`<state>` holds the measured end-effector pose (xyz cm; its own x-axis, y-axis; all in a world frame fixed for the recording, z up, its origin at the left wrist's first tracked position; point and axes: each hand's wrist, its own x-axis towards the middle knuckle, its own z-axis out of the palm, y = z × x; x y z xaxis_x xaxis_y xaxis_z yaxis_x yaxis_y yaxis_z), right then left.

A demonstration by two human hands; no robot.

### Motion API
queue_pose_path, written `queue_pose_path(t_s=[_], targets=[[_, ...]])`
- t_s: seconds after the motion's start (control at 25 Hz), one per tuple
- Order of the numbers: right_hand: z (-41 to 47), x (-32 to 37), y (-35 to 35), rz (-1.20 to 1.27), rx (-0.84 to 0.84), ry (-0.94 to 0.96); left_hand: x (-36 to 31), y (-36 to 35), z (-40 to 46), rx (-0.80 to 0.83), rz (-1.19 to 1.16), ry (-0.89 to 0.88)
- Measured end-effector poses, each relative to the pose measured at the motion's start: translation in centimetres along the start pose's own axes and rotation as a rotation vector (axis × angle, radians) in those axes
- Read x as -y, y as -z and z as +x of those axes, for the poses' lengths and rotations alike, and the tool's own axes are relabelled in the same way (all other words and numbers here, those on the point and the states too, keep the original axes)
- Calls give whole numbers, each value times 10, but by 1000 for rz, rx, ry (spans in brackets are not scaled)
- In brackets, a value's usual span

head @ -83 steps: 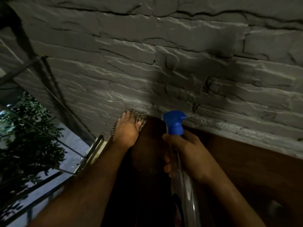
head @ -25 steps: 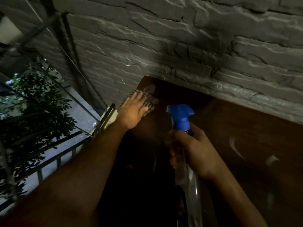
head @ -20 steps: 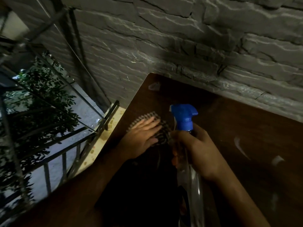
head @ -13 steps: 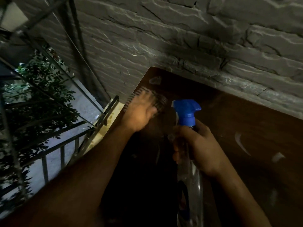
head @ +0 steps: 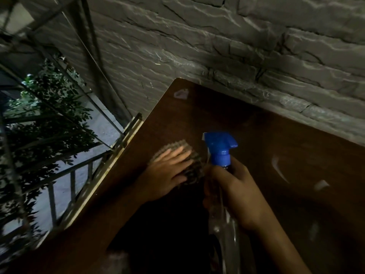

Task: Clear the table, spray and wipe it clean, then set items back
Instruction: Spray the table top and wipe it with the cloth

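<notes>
Checked cloth (head: 192, 168) lies flat on brown bench (head: 266, 147), left of centre, near its left edge. Left hand (head: 167, 173) presses it with fingers straight and spread. Right hand (head: 235, 186), just right of cloth, grips neck of clear spray bottle (head: 222, 151), blue nozzle up. Pale wet streaks (head: 278, 169) further right. Grey stone wall (head: 217, 46) at far side; railing (head: 75, 175) and foliage (head: 49, 107) left.

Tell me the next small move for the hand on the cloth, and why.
Probably push the cloth forward toward the far corner. The left hand presses it flat on the brown table, and a pale smear still shows near that corner. The right hand holds the spray bottle upright, so wiping can go on without it.
</notes>
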<state>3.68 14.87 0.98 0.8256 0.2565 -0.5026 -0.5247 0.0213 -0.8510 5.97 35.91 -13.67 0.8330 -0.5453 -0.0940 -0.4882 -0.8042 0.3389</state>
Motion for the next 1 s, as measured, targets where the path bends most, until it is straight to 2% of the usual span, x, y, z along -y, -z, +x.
queue_pose_path(t_s=[0.04,0.16,0.24,0.28,0.36,0.4,0.44,0.48,0.56,0.64,0.68,0.72,0.8,0.84,0.92,1.0], targets=[[-4,-1,2,-5,-4,-8,13,1,-14,-3,-6,11],[-9,-4,2,-20,-15,-17,66,26,19,-95,-17,319],[-13,-6,0,-24,-19,-8,61,35,53,-111,0,446],[-15,-7,-2,-27,-9,-7,43,28,52,-98,3,434],[-21,-8,-5,-42,30,-24,4,8,11,-65,-3,232],[-25,-8,-5,-49,40,-34,-5,-2,-22,-74,-9,131],[-28,-9,-4,-59,38,-47,3,-3,-46,-86,-23,118],[-32,-8,-4,-69,40,-58,17,2,-54,-91,-41,173],[-37,-7,-6,-94,63,-57,55,21,-29,-130,-46,392],[-41,-9,-5,-115,60,-41,56,33,12,-121,4,562],[-43,-10,-5,-123,60,-37,37,27,18,-113,28,556],[-45,-10,-6,-125,72,-37,13,18,10,-103,29,478],[-51,-10,-8,-99,110,-63,-26,-5,-44,-67,-16,236],[-54,-11,-7,-80,118,-83,-23,-9,-72,-82,-53,222],[-60,-12,-6,-64,132,-105,7,0,-84,-130,-118,357],[-65,-13,-6,-76,154,-103,36,17,-52,-183,-77,553]])
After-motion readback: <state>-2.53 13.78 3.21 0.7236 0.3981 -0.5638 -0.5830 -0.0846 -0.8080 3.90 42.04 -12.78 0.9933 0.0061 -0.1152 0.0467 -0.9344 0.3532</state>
